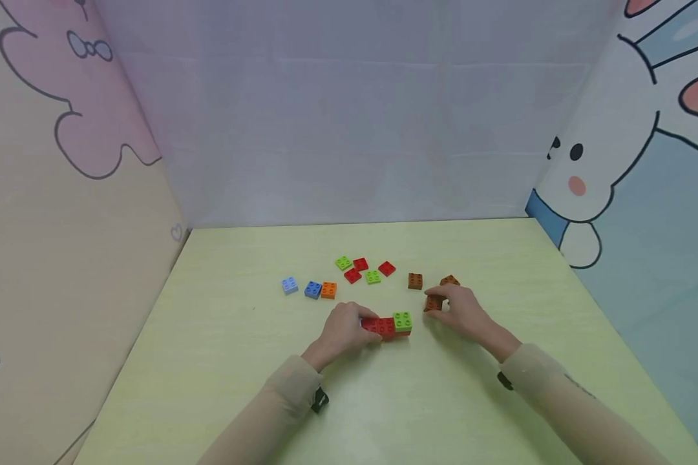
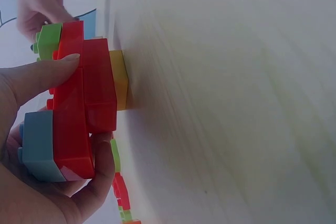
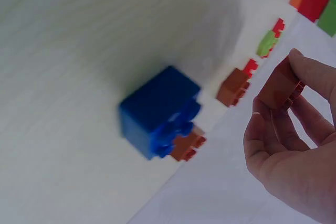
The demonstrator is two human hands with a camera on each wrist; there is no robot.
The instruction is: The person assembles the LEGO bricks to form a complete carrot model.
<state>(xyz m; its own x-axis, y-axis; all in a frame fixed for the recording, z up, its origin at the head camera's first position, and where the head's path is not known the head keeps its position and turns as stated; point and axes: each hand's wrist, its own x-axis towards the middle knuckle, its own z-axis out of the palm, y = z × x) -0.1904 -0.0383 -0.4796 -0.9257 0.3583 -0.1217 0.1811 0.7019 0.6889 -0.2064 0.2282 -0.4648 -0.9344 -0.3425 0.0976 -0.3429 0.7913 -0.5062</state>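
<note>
My left hand (image 1: 343, 328) grips a built stack of toy bricks (image 1: 386, 326), thumb on one side and fingers round the other. In the left wrist view the stack shows a red upper row (image 2: 72, 124), a shorter red layer beneath, and a yellow brick (image 2: 119, 80) at the bottom. A green brick (image 2: 50, 39) tops one end and a light blue brick (image 2: 39, 145) the other. Right of the stack, my right hand (image 1: 468, 313) pinches a brown brick (image 1: 433, 303) between thumb and fingers. Near that hand lies a dark blue brick (image 3: 160, 106), hidden in the head view.
Beyond my hands lie loose bricks: light blue (image 1: 289, 285), blue (image 1: 313, 290), orange (image 1: 328, 290), several red and green ones, and brown bricks (image 1: 415, 281) toward the right. A pale wall (image 1: 360, 142) closes the table's (image 1: 221, 361) far edge.
</note>
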